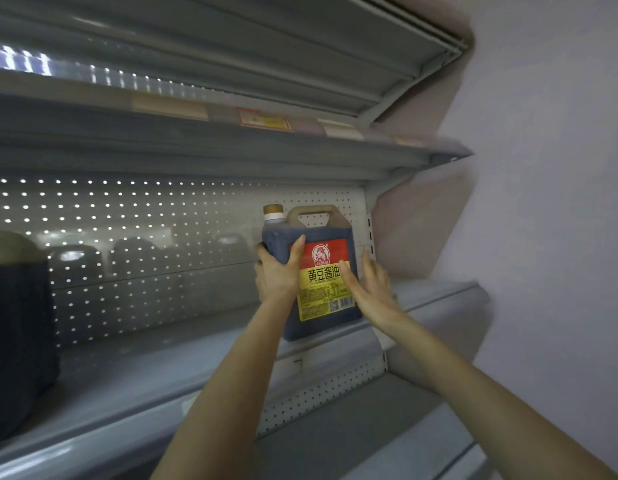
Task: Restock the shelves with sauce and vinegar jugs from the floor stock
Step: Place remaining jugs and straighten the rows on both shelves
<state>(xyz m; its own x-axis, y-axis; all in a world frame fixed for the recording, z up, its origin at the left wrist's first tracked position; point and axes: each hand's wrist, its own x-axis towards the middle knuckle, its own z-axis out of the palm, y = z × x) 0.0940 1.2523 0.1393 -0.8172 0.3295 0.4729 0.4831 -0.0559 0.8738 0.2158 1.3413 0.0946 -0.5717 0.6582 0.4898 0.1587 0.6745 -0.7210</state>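
Item: soy sauce jug [323, 258], clear plastic, dark liquid, red and yellow label facing the camera, tan cap [273, 211] at upper left, moulded handle [314, 213] on top. Location: right end of the grey shelf [162, 375], close to the perforated back panel [145, 237] and the side upright; base at the shelf surface, slightly tilted, though it cannot be told whether its full weight is down. Left hand [278, 271]: grips the jug's left edge, thumb across the front beside the label, fingers [261, 252] wrapped round behind. Right hand [370, 289]: fingers straight and close together, laid flat along the jug's right side, thumb on the yellow band of the label. Second dark jug [16, 323]: far left of the same shelf, well apart, blurred. Upper shelf [231, 143]: directly above, with a red and yellow price tag [264, 120] on its front rail. Pale wall [543, 202]: to the right of the shelving.
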